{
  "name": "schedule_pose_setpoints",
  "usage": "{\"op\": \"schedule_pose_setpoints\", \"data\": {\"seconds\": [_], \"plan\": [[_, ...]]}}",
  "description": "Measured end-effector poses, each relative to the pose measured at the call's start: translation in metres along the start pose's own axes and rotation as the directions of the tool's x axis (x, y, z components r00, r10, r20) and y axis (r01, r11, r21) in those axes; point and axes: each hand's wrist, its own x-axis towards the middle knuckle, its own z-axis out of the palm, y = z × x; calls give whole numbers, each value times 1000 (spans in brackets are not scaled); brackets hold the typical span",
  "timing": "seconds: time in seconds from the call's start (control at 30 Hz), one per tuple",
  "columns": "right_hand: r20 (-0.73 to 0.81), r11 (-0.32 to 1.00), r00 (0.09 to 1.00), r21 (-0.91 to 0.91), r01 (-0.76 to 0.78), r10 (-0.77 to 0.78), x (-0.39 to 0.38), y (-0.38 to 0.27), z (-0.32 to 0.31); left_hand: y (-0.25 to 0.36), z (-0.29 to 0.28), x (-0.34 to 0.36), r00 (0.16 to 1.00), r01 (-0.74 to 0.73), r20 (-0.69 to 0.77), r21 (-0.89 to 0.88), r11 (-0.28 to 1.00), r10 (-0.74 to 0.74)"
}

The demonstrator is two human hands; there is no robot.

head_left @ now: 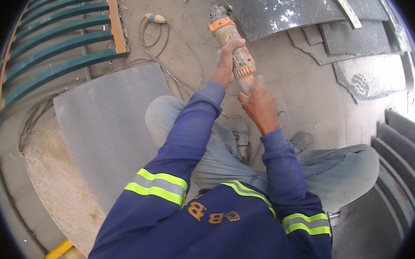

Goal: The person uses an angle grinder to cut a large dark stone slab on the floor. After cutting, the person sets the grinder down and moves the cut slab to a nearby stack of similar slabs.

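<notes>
A dusty orange-grey cylindrical power tool [242,59] is clasped by the fingers [235,44] of the left hand [226,60] (nearer its head [219,12]) and right hand [260,104]. Its long axis is slanted forward-left.

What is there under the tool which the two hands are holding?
Dusty floor shows around the tool, and a dark slab beside its far end. What is directly beneath the tool, left hand and right hand is covered and cannot be seen.
</notes>
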Motion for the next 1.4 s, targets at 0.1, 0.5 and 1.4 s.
{"op": "schedule_pose_setpoints", "data": {"seconds": [0.1, 0.5, 1.4], "plan": [[-7, 1000, 1000, -3, 9, -9, 0, -2, 0, 2, 0, -2, 1000, 7, -7, 7, 1000, -7], [15, 1000, 1000, -30, -7, 8, -4, -4, -3, 1, 3, -11, 1000, -8, -28, 7, 1000, 8], [14, 1000, 1000, 6, 7, -7, 8, -9, -5, 5, 1, 3, 999, -20, -26, -15, 1000, 20]]}}
